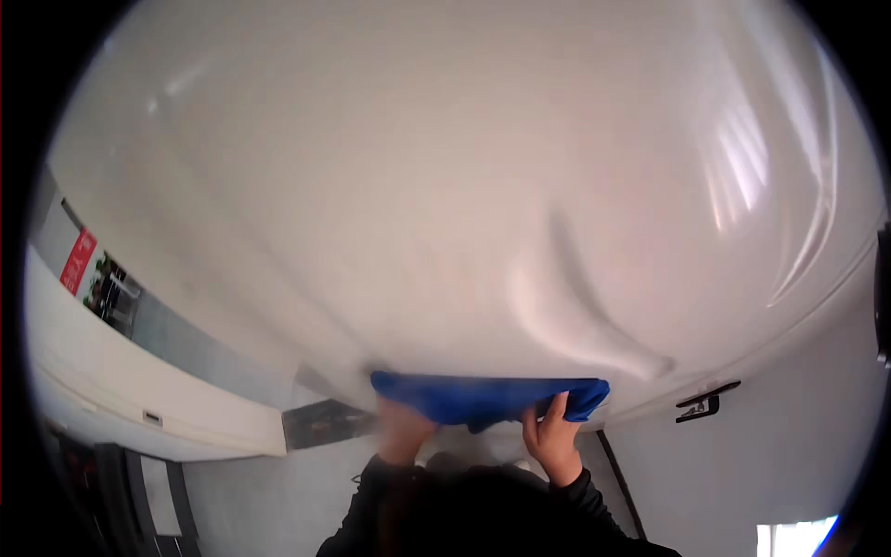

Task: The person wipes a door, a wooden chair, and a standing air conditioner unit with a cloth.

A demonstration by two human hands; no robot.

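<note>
A blue cloth (492, 397) is stretched sideways between my two hands, along the near edge of a large glossy off-white curved panel (399, 204) that looks like car bodywork. My left hand (403, 433), blurred by motion, has hold of the cloth's left end. Near the right end, my right hand (555, 440) grips the cloth, with its thumb and fingers showing at the lower edge. Whether the cloth touches the panel, I cannot tell. A curved crease runs across the panel above my right hand.
Another long pale panel (139, 390) curves along the left. Past it are a red sign (79, 260) and some green plants (96, 283). Grey floor (241, 497) shows below. A black handle-like fitting (701, 408) is on the right, above a bright window (794, 538).
</note>
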